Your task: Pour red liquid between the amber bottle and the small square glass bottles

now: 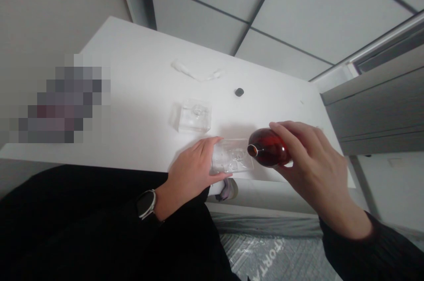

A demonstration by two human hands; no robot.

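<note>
In my right hand (308,157) is a dark red-brown glass bottle (271,148), tipped so that its uncapped mouth points left. That mouth is over the right end of a clear rectangular container (228,156). My left hand (195,164) grips the container's left end, thumb on the near side and fingers on the far side. Whether liquid is flowing from the bottle, I cannot make out. Just beyond my left hand stands a second clear box (194,116) with a round shape on its top. A small black cap-like piece (239,92) lies farther back.
The white table (139,86) carries a thin white cord-like item (197,73) near its back edge. A pixelated patch covers something at the left end. Cabinet panels (212,2) rise behind the table, and a grey cabinet front (380,104) stands at the right.
</note>
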